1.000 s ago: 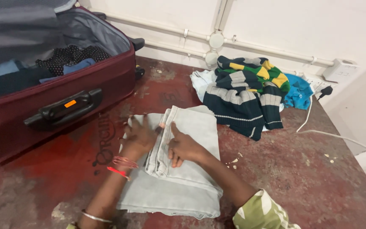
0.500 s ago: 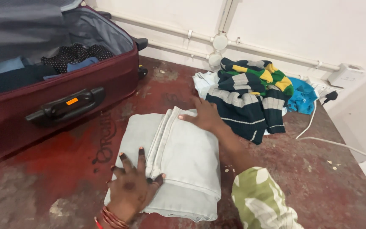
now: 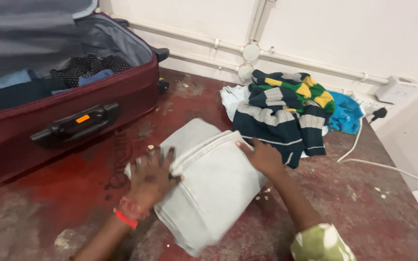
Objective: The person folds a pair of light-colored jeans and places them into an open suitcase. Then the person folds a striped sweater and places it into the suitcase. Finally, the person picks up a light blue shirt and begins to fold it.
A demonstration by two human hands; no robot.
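Gripped at opposite edges by the left hand [image 3: 152,175] and right hand [image 3: 263,155], the folded pale-grey denim garment [image 3: 209,186] was held near the middle of the stained red surface [image 3: 73,193]. Soft and fairly heavy, it would probably sag unless taken at its folded edges.

The folded pale grey jeans [image 3: 209,186] no longer lie square on the red floor: the bundle is turned, its long axis now running from about 11 o'clock down to 5 o'clock, and its near end looks blurred. The left hand [image 3: 152,178], which half a second ago pressed flat at the bundle's near left corner, has come up to the left edge, at 9 o'clock of the bundle, fingers curled over the fold. The right hand [image 3: 263,157], earlier resting on the far top edge at 12 o'clock, has dropped to the right edge, at about 2 o'clock, gripping there just beside the striped sweater [image 3: 284,111].
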